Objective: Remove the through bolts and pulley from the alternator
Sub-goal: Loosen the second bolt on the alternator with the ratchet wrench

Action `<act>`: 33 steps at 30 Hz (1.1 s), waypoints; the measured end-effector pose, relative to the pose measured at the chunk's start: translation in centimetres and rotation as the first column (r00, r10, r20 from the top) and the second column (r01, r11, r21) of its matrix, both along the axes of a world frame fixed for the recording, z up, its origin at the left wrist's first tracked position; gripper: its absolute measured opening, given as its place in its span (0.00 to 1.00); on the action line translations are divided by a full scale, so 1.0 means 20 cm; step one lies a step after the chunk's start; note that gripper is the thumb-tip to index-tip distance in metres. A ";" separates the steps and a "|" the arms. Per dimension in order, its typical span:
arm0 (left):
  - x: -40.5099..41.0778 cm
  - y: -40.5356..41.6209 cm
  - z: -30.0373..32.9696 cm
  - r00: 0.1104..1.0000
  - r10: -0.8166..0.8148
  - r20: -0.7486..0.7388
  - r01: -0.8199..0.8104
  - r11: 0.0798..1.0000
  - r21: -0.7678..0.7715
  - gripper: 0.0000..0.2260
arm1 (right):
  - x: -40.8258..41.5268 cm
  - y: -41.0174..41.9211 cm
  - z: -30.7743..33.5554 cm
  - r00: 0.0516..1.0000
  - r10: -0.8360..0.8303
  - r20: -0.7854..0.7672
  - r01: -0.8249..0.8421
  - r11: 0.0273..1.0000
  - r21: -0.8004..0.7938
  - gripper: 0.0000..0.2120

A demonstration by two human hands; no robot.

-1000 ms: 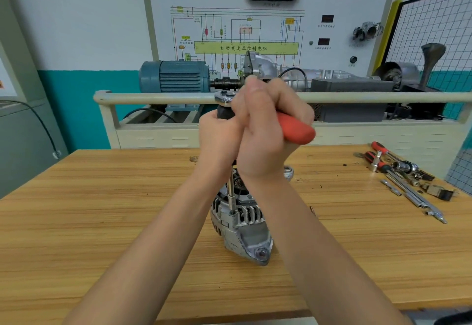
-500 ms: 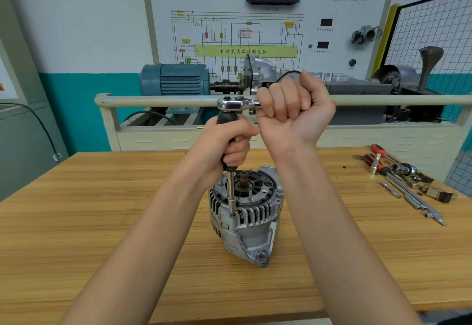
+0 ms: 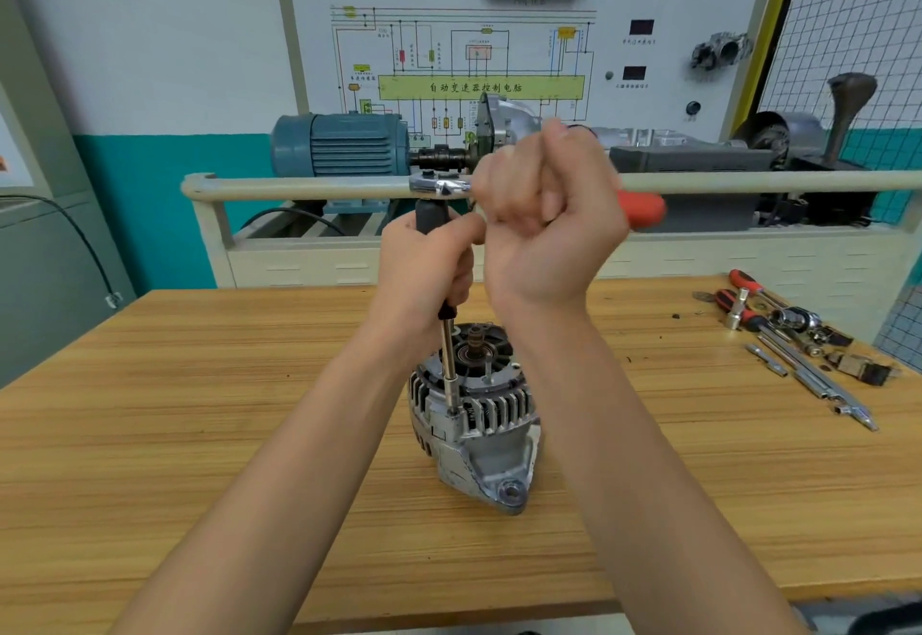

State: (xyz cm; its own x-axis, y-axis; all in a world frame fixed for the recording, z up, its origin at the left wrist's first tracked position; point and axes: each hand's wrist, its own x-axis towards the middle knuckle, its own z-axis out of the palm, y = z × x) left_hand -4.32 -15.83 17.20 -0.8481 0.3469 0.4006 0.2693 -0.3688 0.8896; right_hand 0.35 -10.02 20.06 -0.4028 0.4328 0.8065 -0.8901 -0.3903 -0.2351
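Wooden workbench (image 3: 174,435) is running across the frame, with a training rig behind it: a blue motor (image 3: 344,144) and a wiring-diagram board (image 3: 469,56). Both forearms are reaching forward and up over the bench. Left hand (image 3: 424,275) is wrapping its fingers round the black grip of a long extension bar (image 3: 449,365), thumb side up, holding it upright. Right hand (image 3: 549,225) is clenching the red handle of a ratchet (image 3: 643,209), wrist bent back, knuckles blurred; the chrome ratchet head is sitting on top of the bar, just left of the fist. Alternator (image 3: 479,415) is standing on the bench directly below both hands, the bar's lower tip touching its housing near the left edge. Loose sockets and tools (image 3: 798,335) are lying at the right, well apart.
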 end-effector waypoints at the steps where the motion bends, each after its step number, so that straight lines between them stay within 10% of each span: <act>1: -0.01 -0.01 0.00 0.997 -0.071 -0.002 0.071 0.997 0.003 0.18 | 0.00 0.04 0.01 0.991 0.130 0.031 -0.129 0.991 -0.036 0.23; 8: -0.03 -0.06 0.02 0.902 -0.431 0.030 0.432 0.894 -0.117 0.14 | -0.04 0.16 0.04 0.798 0.599 0.064 -0.534 0.753 -0.386 0.22; 15: -0.02 0.02 0.00 0.999 -0.013 0.036 0.014 0.999 -0.030 0.19 | 0.00 0.01 -0.01 0.997 0.073 -0.001 -0.073 0.996 -0.051 0.23; 20: 0.00 0.06 -0.01 0.951 0.231 -0.204 -0.245 0.969 -0.042 0.09 | 0.01 -0.11 -0.06 0.929 -0.338 -0.153 0.359 0.922 0.143 0.16; 25: -0.03 -0.04 -0.01 0.986 -0.165 0.016 0.164 0.986 0.021 0.12 | 0.01 -0.01 0.02 0.999 0.027 0.018 -0.028 0.998 0.062 0.23; 29: -0.04 -0.09 0.00 0.909 -0.416 0.016 0.417 0.909 -0.023 0.13 | -0.01 0.09 0.05 0.885 0.450 0.123 -0.424 0.886 -0.189 0.23; 33: -0.03 -0.07 0.00 0.910 -0.414 0.005 0.413 0.907 -0.082 0.17 | -0.02 0.12 0.04 0.839 0.537 0.082 -0.492 0.815 -0.306 0.23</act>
State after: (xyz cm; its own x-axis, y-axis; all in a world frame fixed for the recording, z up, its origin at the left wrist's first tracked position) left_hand -4.99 -17.26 17.23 -0.6169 0.6964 0.3666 0.1187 -0.3782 0.9181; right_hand -0.05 -7.57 20.90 -0.7376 0.3109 0.5994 -0.5006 -0.8475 -0.1764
